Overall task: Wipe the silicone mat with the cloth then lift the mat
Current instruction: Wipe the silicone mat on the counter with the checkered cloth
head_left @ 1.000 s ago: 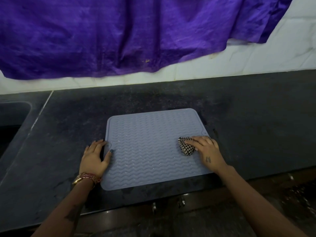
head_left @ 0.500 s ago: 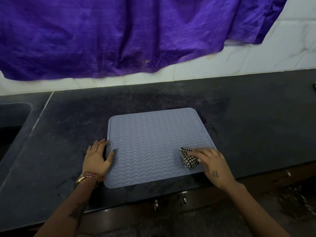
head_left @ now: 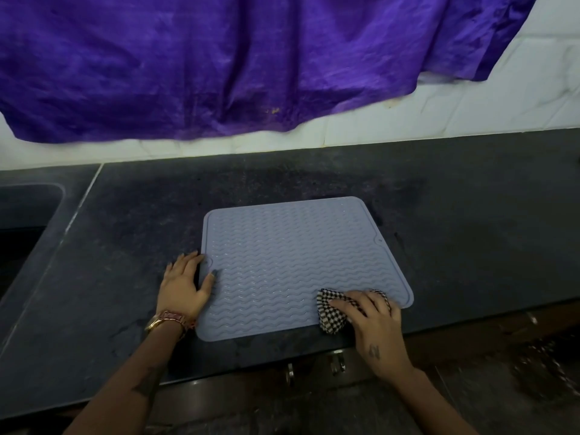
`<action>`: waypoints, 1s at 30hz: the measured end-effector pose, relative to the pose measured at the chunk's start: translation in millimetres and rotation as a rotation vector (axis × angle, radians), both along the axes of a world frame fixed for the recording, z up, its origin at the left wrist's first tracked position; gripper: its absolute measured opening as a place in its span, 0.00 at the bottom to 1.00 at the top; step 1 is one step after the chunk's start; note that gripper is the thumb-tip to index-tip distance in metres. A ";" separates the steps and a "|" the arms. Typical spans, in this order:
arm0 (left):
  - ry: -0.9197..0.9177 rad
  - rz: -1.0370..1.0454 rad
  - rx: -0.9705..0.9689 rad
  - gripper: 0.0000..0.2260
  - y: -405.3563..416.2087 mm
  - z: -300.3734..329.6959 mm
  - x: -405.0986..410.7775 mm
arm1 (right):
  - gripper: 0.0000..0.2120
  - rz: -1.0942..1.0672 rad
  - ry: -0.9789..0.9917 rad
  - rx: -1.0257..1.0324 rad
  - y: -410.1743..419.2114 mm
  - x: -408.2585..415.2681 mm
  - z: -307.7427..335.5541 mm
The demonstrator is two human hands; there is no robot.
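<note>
A grey-blue mat [head_left: 282, 271] with a wavy ribbed surface lies flat on a dark stone counter [head_left: 470, 233], close to the counter's near edge. The left hand [head_left: 186, 285] rests at the mat's left edge with its fingers straight and spread; the thumb lies on the mat and the other fingertips reach the edge, while the palm sits on the counter just beside it. A bracelet [head_left: 168, 321] circles that wrist.

The right hand [head_left: 373, 321] presses a black-and-white checked cloth [head_left: 329, 312] onto the mat's near right corner. Its fingers are laid over the bunched cloth, slightly bent, and they cover much of it, so the cloth's full shape cannot be made out. The hand also hides that corner of the mat.

A purple fabric [head_left: 251, 64] hangs over the white tiled wall [head_left: 518, 98] at the far side, cut off by the top of the frame. At the far left a sink [head_left: 25, 211] is only partly in view. Below the counter's near edge, some small metal fittings [head_left: 337, 364] are blurred and hard to identify.
</note>
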State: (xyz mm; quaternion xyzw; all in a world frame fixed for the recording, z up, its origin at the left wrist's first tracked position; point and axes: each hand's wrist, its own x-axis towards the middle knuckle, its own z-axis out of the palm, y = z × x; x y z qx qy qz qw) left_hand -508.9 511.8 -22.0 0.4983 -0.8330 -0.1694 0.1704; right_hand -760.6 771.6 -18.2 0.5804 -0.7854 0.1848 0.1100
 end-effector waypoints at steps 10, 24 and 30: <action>0.003 -0.003 -0.005 0.35 0.4 1.2 -0.8 | 0.26 0.097 -0.011 -0.013 -16.1 22.8 -2.8; 0.008 0.001 -0.004 0.34 -0.1 0.5 0.1 | 0.22 0.132 -0.150 0.003 -57.9 17.1 10.9; 0.024 0.001 -0.002 0.37 0.7 1.7 -1.0 | 0.20 0.176 -0.171 0.022 -65.8 9.0 15.4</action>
